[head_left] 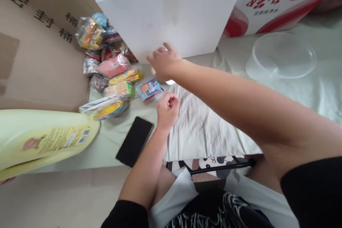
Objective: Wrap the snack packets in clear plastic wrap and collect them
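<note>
My right hand reaches across to the left, fingers curled around a small pale thing I cannot name, just in front of the white box. Below it lies a blue snack packet on the pale cloth. My left hand rests on the cloth as a loose fist with nothing visible in it, right of a black phone. A heap of wrapped snacks lies to the left of both hands.
A brown cardboard wall with printed characters stands at the left. A yellow-green bottle lies at the lower left. A clear plastic lid sits at the right, with a red-and-white carton behind it.
</note>
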A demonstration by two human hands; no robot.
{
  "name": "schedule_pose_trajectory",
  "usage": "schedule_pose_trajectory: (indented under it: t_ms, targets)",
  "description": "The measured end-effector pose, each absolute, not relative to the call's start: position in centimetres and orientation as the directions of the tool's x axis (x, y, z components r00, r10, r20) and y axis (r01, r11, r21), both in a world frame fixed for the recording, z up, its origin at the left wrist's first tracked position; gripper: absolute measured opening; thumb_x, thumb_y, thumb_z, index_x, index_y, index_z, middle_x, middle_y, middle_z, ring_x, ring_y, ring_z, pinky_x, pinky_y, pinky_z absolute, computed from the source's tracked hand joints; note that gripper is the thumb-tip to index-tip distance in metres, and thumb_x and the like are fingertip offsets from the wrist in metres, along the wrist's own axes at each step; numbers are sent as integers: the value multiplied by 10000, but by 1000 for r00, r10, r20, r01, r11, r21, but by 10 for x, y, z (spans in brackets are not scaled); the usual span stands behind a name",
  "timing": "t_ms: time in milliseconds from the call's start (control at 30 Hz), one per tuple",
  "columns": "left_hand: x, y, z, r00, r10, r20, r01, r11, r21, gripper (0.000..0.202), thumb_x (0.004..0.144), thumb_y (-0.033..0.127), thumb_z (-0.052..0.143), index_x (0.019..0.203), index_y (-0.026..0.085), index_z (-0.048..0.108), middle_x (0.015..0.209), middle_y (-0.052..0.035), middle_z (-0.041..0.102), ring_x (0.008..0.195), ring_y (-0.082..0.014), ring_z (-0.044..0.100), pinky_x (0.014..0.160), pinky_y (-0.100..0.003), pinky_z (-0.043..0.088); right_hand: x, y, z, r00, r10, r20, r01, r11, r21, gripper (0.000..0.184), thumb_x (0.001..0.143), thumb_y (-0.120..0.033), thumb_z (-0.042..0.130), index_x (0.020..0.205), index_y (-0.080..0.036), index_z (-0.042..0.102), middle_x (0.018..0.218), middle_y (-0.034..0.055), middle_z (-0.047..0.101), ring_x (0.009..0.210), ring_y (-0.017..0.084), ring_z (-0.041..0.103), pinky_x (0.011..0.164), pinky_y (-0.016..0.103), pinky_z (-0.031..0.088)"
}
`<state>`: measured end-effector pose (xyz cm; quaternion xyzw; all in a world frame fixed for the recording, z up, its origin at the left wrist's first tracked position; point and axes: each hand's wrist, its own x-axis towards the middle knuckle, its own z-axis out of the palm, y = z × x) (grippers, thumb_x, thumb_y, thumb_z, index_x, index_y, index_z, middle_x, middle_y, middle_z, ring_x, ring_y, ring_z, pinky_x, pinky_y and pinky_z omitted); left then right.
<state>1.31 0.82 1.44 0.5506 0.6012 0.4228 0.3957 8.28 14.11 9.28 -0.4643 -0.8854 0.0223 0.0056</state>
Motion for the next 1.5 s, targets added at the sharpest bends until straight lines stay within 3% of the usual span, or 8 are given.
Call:
schedule_pose_trajectory:
  t_ms: [133, 300, 600, 833, 1000, 1233, 1367, 1500]
  targets:
    - [4, 6, 19, -70, 997, -11, 266, 30, 963, 95, 812, 168, 550, 722, 200, 553, 603, 47, 490, 569, -108, 440, 587, -247, 363, 121, 111, 74, -583, 805, 110, 807, 589, -33, 185, 934, -229, 507, 975, -219, 687, 1011, 65, 690, 1144, 283, 585, 1127, 536, 322]
    - [3, 2, 22, -50, 999, -9, 199, 19, 980, 92, 807, 178, 542, 718, 202, 545, 637, 36, 537, 596, -113, 480, 591, -245, 381, 191, 73, 71, -308, 869, 387, 928, 364, -80, 322, 1018, -330, 350, 1096, -278, 658, 1028, 97, 661, 1095, 317, 570, 1044, 547, 364]
    - [19, -3, 15, -7, 999, -42, 262, 42, 964, 96, 810, 199, 541, 714, 198, 541, 609, 47, 509, 575, -104, 459, 576, -240, 360, 232, 70, 71, -326, 886, 330, 908, 390, -150, 297, 955, -395, 491, 1182, -304, 660, 1249, 104, 662, 1235, 358, 539, 1075, 594, 323]
    - [23, 3, 10, 35, 999, -26, 283, 16, 959, 93, 807, 228, 545, 718, 202, 545, 604, 47, 517, 564, -102, 473, 569, -242, 365, 338, 1, 71, 202, 905, 374, 976, -155, -154, 340, 840, -337, 597, 1156, -229, 654, 1228, 205, 674, 1302, 436, 503, 1080, 633, 308]
    - [26, 10, 5, 22, 1000, 15, 301, -21, 953, 97, 815, 224, 537, 721, 204, 550, 600, 39, 527, 552, -106, 478, 554, -244, 371, 366, 2, 44, 45, 987, 152, 981, -15, -196, 207, 919, -307, 450, 855, -280, 645, 877, 151, 703, 1049, 394, 608, 953, 606, 349]
    - [-7, 17, 18, -240, 884, 401, 770, -79, 634, 87, 810, 228, 628, 888, 214, 664, 956, -86, 660, 1014, -272, 628, 961, -445, 488, 296, 26, 73, -37, 958, 284, 998, 51, -42, 406, 910, -442, 563, 1212, -186, 653, 1186, 225, 653, 1239, 462, 494, 984, 637, 336]
    - [-34, 27, 14, -252, 917, 308, 876, 81, 475, 626, 729, 295, 801, 1324, 279, 606, 1477, -148, 501, 1434, -440, 393, 1133, -627, 369, 260, 9, 56, -270, 936, 226, 956, 289, -55, 346, 957, -405, 480, 1119, -180, 688, 1036, 167, 683, 980, 341, 628, 849, 474, 464]
    - [-53, 34, 3, -180, 956, 231, 828, 20, 560, 546, 775, 164, 759, 1296, 263, 629, 1371, -136, 599, 1316, -361, 548, 1129, -541, 436, 254, -11, 16, -286, 951, 119, 952, 296, -77, 357, 932, -376, 520, 1187, -174, 666, 1165, 165, 693, 996, 327, 646, 788, 434, 489]
